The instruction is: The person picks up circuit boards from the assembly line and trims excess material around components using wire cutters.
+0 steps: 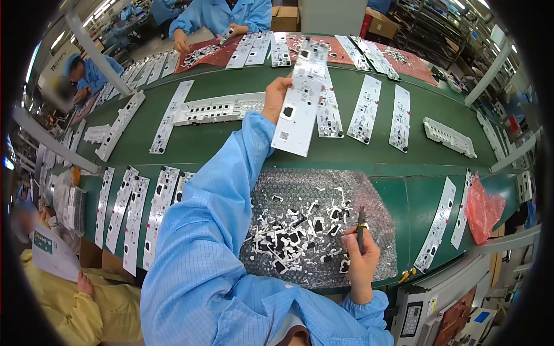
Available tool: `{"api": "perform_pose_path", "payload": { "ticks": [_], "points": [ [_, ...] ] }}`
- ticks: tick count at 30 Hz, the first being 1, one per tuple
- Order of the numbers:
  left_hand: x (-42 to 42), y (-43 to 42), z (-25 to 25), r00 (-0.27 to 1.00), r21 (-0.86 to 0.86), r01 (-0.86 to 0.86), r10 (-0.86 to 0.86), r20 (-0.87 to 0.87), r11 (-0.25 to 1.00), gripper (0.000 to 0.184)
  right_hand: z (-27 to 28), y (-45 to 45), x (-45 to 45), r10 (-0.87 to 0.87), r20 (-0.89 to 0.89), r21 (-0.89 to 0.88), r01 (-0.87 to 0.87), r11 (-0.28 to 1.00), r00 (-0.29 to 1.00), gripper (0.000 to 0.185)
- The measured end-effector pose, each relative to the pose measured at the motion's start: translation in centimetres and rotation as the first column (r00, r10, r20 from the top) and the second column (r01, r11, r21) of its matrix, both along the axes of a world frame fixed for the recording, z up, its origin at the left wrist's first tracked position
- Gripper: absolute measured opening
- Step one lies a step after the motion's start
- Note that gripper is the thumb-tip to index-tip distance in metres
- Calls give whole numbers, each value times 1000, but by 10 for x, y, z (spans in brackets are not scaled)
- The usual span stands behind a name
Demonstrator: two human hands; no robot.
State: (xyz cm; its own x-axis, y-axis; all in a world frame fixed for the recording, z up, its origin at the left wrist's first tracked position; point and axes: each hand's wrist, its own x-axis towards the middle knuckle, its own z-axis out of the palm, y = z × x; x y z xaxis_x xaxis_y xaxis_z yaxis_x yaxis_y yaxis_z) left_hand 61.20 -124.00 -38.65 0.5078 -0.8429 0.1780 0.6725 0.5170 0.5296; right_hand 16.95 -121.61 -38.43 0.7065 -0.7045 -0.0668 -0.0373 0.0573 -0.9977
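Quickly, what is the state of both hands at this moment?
Left hand: closed, holding a long white circuit board.
Right hand: closed, holding a dark-handled tool.

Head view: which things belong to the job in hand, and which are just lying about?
Job in hand:
- board, held in the left hand
- tool, held in the right hand
- scraps
- bubble wrap under them

Probably just lying about:
- red bag, far right
- white housing, right
- cardboard box, background
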Motion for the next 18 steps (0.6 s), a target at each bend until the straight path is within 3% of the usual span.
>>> {"api": "perform_pose_path", "payload": {
  "ticks": [1,2,4,5,6,7,8,10,12,13,15,16,18],
  "points": [
    [-13,2,7,997,-42,77,-78,-12,996,47,1,-1,3,9,-2,-4,-9,1000,1000,7],
    [-25,3,11,989,-85,146,-148,-22,986,44,2,-2,9,-20,132,60,12,998,991,7],
    [-63,1,24,987,26,73,-76,141,997,40,-2,-4,23,-50,323,108,16,994,945,12],
    [-31,-48,-46,997,16,62,-62,39,998,34,5,-3,32,-80,369,157,23,987,926,16],
    [-86,-19,3,999,23,23,-24,38,999,29,12,1,40,-113,407,212,27,977,906,20],
    [-124,-14,30,995,30,5,-2,-100,1000,30,11,-2,43,-37,449,194,-57,979,893,27],
    [-156,6,55,1000,1,0,0,-25,1000,42,8,-2,47,-47,496,217,-71,974,867,25],
    [-184,17,66,999,-33,2,-1,33,999,53,1,-7,41,-77,508,282,-82,956,858,12],
    [-198,19,65,999,-87,9,-5,40,996,61,19,1,41,-11,576,301,-200,932,817,18],
    [-207,28,67,996,-51,39,-35,76,998,60,30,15,48,-151,480,332,-20,943,864,26],
    [-212,40,79,953,18,-26,19,304,1000,56,27,18,45,-206,465,342,40,939,861,26],
    [-206,53,83,923,166,30,-91,373,986,60,25,16,39,-272,446,351,112,930,853,26],
    [-171,73,88,694,342,-298,-44,718,891,63,18,-4,16,-261,450,295,134,946,854,25]
  ]
}}
